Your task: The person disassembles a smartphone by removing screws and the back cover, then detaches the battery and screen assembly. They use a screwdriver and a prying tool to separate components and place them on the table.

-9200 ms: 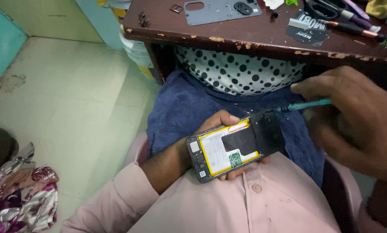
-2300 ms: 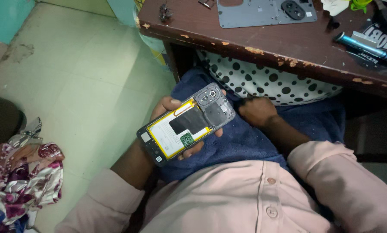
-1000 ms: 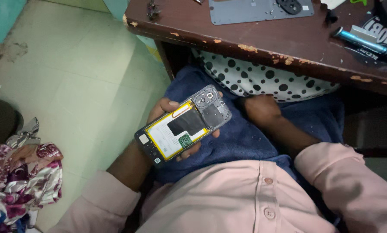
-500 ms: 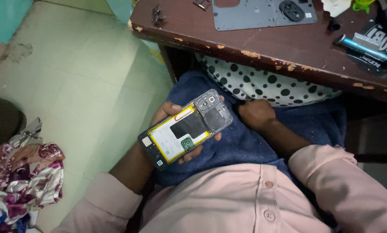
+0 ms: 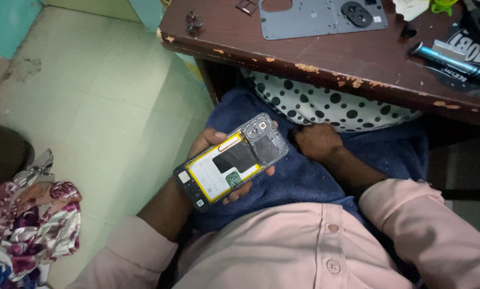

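My left hand (image 5: 210, 143) holds an opened phone (image 5: 230, 161) with its back cover off, over my lap. Its yellow-edged battery and dark circuit area face up, camera end pointing toward the table. My right hand (image 5: 316, 140) rests fist-like on the blue towel (image 5: 304, 182) covering my lap, just right of the phone's camera end, fingers curled down into the cloth. I cannot see anything in it. The phone's grey back cover (image 5: 317, 17) lies flat on the brown wooden table (image 5: 325, 56).
A blue screwdriver (image 5: 450, 62) lies at the table's right on a black pad (image 5: 473, 40). A polka-dot cloth (image 5: 325, 104) hangs under the table edge. Floral fabric (image 5: 31, 225) lies on the green tiled floor at left. Small screws (image 5: 191, 22) sit at the table's left corner.
The screwdriver my right hand held over the phone is gone from it; that hand now rests on the towel. In the last second, the hands hardly moved; the view shifted slightly.
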